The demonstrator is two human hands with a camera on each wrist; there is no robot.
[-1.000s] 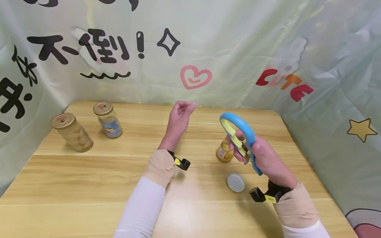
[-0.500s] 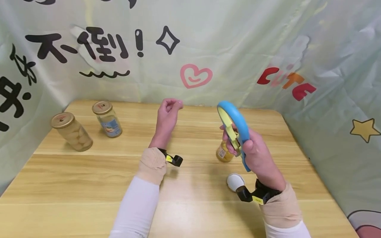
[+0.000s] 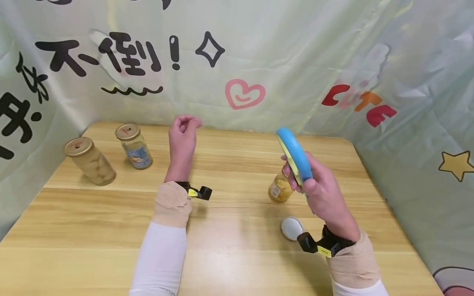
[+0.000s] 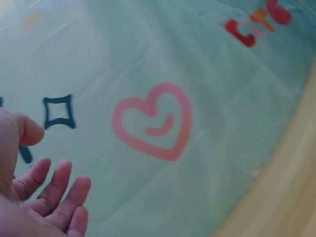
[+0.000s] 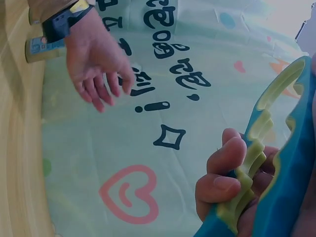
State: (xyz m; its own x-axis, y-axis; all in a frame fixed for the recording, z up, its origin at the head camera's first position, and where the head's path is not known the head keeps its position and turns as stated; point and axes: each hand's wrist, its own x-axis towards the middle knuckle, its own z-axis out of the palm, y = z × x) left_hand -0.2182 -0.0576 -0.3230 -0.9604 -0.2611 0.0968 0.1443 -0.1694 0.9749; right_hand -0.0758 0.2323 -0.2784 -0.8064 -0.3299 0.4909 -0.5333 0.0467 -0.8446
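My right hand (image 3: 327, 195) holds a blue and yellow jar opener (image 3: 295, 154) above the table. In the right wrist view, my fingers curl round the toothed yellow inner edge of the opener (image 5: 253, 170). Partly behind that hand stands a small glass jar of yellow contents (image 3: 279, 190), its top hidden. A round whitish jar lid (image 3: 291, 228) lies on the table, nearer to me than the jar. My left hand (image 3: 182, 137) hovers over the far middle of the table, holding nothing. Its fingers (image 4: 61, 185) are loosely bent in the left wrist view.
Two glass jars with gold lids stand at the back left: one of pale round pieces (image 3: 94, 166), the other with a blue label (image 3: 137, 150). A printed cloth (image 3: 289, 61) hangs behind and beside the wooden table (image 3: 229, 255).
Leftward across the back of the table, my left hand has moved away from the right. The jar opener has shifted slightly left and turned more edge-on, still in my right hand.
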